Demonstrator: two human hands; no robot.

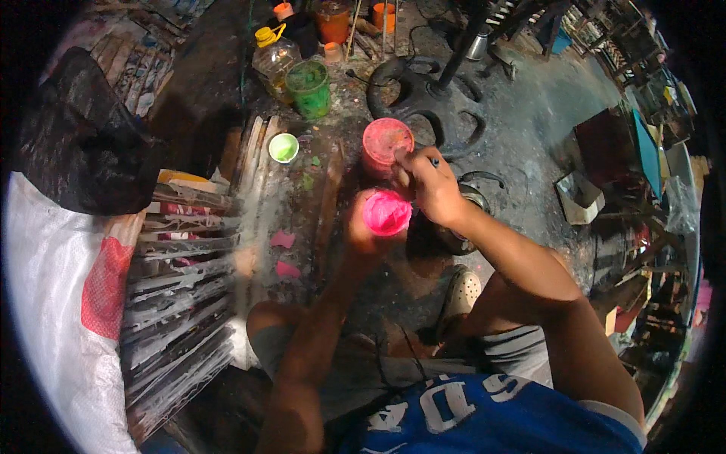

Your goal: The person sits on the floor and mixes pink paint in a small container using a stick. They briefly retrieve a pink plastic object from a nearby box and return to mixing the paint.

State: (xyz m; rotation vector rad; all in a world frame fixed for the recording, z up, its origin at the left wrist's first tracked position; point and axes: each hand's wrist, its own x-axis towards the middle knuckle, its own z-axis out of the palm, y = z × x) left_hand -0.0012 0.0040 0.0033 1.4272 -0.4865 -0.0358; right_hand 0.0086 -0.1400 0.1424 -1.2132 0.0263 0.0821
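My left hand (358,229) is closed round a small cup of bright pink paste (387,213), its mouth facing up. Just beyond it stands a coral-red tub (387,144), smeared inside. My right hand (435,189) is closed beside the tub's near rim, right of the pink cup. A dark tip pokes out above its fingers, seemingly the end of a thin tool; the rest of it is hidden. To the left, a small white cup with light green paste (284,147) sits near a green translucent bucket (309,91).
A clear jug with a yellow cap (274,57) stands behind the green bucket. Dark looped metal base (435,102) lies beyond the tub. Paint-streaked slats (181,280) fill the left, beside a white sack (64,303). A metal pot (470,204) is by my right wrist; pink scraps (283,239) lie left.
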